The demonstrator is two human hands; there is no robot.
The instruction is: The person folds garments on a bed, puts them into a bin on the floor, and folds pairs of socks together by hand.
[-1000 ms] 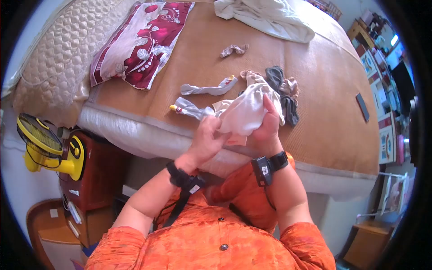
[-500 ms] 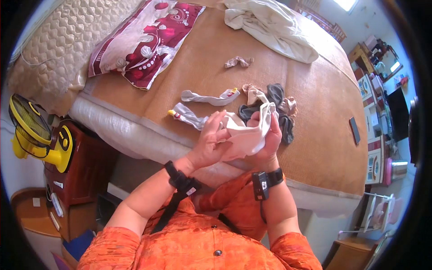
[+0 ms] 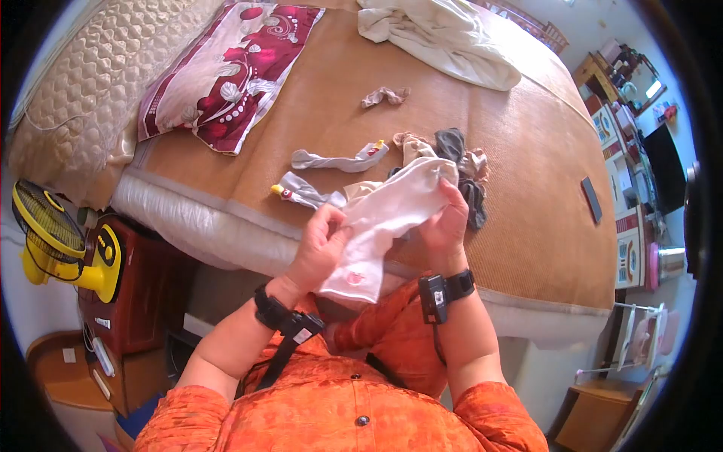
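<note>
A white sock with a small pink mark near its lower end is stretched between both hands above the bed's edge. My left hand pinches its left side. The fingers of my right hand are closed on its upper right end. Beyond the hands lies a bunch of dark grey socks with beige and brownish ones, partly covered by the white sock. Two light grey socks with yellow and red tips, an upper one and a lower one, lie to the left.
On the brown bed mat are a small beige-pink cloth, a patterned maroon pillow, a crumpled cream cloth and a dark remote. A yellow fan stands at the left.
The white sock was bunched and held open between the hands; now it is stretched out lengthwise, its marked end hanging toward me. My left hand has moved left and slightly down.
</note>
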